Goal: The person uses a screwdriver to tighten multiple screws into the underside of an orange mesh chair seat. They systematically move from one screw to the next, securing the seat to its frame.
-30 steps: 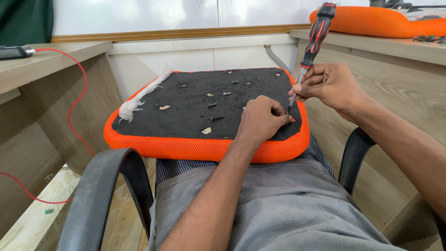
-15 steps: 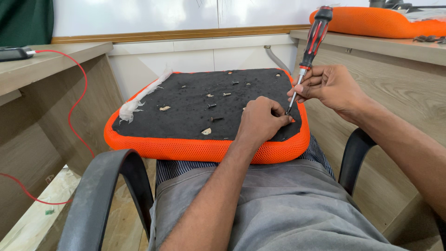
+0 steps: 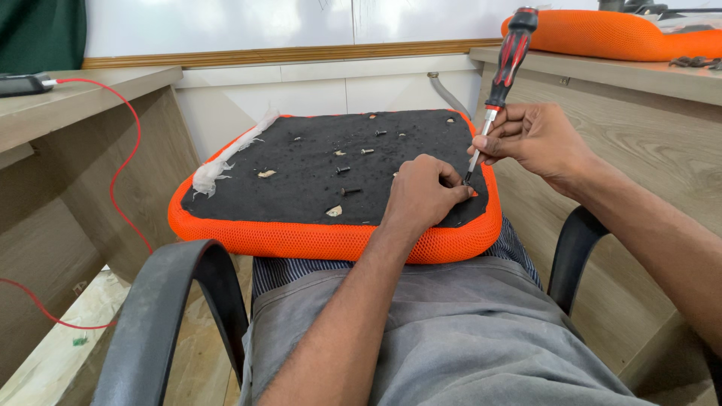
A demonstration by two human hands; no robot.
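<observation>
Wooden benches [image 3: 90, 98] flank me on both sides, and across my lap lies the seat cushion [image 3: 331, 188], underside up: black fabric inside an orange mesh rim, long side running left to right. Near its right front corner my left hand [image 3: 425, 192] presses down, fingers pinched narrow around a small screw I cannot properly see beneath them. The screwdriver [image 3: 500, 83], red and black in the handle, stands nearly upright with its top leaning away to the right, tip planted just beside those left fingertips. My right hand [image 3: 534, 139] has its grip closed on the metal shaft low down, below the handle, so it sits right of and slightly beyond the left hand, both almost touching at the tip. Farther left on the black panel, several loose screws [image 3: 346, 171] and pale scraps lie scattered, and white stuffing [image 3: 226, 162] frays from the left edge. A second orange cushion [image 3: 602, 34] rests on the right bench; a red cable [image 3: 124, 135] hangs off the left one.
</observation>
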